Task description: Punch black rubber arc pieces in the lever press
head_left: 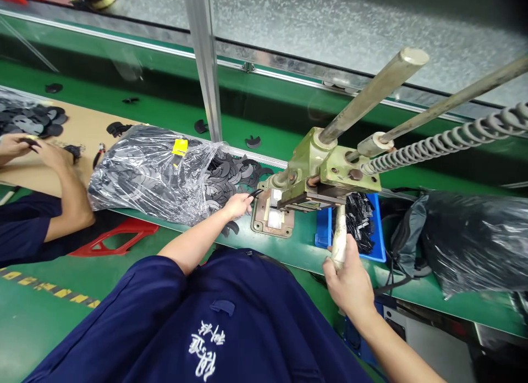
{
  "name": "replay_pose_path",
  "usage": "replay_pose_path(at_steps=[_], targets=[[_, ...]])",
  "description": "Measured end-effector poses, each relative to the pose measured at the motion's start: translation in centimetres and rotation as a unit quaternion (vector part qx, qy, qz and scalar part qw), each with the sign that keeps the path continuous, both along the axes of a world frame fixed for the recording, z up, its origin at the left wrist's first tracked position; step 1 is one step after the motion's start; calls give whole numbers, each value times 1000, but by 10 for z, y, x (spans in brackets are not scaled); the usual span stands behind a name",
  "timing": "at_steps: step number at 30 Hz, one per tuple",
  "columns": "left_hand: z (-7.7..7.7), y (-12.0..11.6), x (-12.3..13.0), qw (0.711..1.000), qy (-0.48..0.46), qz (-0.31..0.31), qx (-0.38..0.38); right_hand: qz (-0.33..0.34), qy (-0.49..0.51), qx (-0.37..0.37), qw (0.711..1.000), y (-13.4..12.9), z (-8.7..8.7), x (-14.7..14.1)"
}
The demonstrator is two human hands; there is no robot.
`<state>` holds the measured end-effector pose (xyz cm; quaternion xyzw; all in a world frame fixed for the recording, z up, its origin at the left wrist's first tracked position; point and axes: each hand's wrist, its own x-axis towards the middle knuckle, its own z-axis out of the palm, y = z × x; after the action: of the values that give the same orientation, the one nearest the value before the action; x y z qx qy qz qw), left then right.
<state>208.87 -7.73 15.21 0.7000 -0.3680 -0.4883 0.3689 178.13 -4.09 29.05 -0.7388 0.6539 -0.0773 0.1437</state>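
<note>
A hand press (313, 168) with a green-painted head, a long shaft and a coil spring stands on the bench in front of me. My right hand (348, 276) is wrapped round its pale lever handle (340, 237). Between the fingers of my left hand (238, 206) is a small dark plastic piece (256, 193), at the left edge of the press base (258, 221). A light metal fixture (275, 218) sits on that base under the press head. Left of it, many curved black plastic pieces (226, 177) spill from a clear plastic bag (152, 174) with a yellow label.
A blue bin (379, 229) of small black parts stands right of the press. Farther right lie a grey bag (408, 234) and a large black plastic sack (474, 240). At far left a co-worker's hands (41, 149) handle a dark piece near pliers (99, 154). A metal post (202, 59) rises behind.
</note>
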Motion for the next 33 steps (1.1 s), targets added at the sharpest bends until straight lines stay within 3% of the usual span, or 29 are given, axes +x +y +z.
replay_pose_path(at_steps=[5,11,14,18,25,33], targets=[[2,3,-12,995,71,-58,-44,15,5,-28,999,0,-2,-1],[-16,-15,-37,997,56,46,-20,15,3,-21,1000,0,-1,-1],[-25,-29,-47,995,81,56,-2,21,-2,-30,999,1,0,0],[-28,-45,-53,995,100,29,4,22,8,-33,999,1,0,1],[-22,-57,-56,997,26,-37,57,9,16,-16,1000,2,5,4],[-24,-64,-57,994,21,-54,88,13,10,-22,1000,1,1,1]])
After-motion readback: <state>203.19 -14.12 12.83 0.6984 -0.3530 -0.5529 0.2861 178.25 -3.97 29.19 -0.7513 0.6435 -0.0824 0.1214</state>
